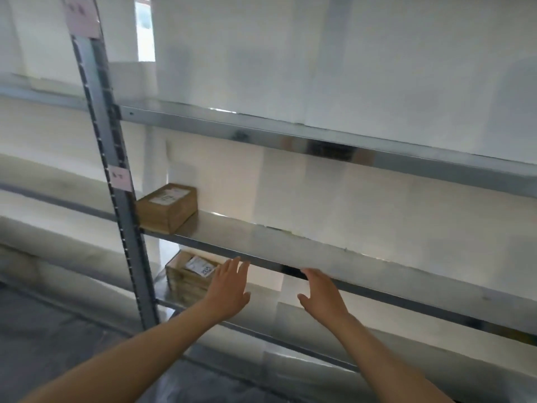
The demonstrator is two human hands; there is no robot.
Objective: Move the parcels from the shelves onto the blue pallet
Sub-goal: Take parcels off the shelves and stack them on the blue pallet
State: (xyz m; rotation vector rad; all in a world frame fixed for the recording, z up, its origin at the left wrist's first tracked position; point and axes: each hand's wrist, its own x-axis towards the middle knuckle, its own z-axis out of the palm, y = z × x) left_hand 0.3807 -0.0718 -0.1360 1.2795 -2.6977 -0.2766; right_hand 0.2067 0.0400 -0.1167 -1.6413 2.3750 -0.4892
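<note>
A brown cardboard parcel [167,207] with a white label sits at the left end of the middle metal shelf [334,257]. A second brown parcel [189,279] with a white label lies on the shelf below, at its left end. My left hand [229,287] is stretched out flat in front of the lower shelf, just right of that lower parcel and partly covering its corner. My right hand [322,293] is also held out with straight fingers, further right, holding nothing. The blue pallet is not in view.
A grey slotted upright post [116,181] carries the shelves at the left. An upper shelf [290,135] runs above. A white wall stands behind the rack. Grey floor [58,344] lies at the lower left.
</note>
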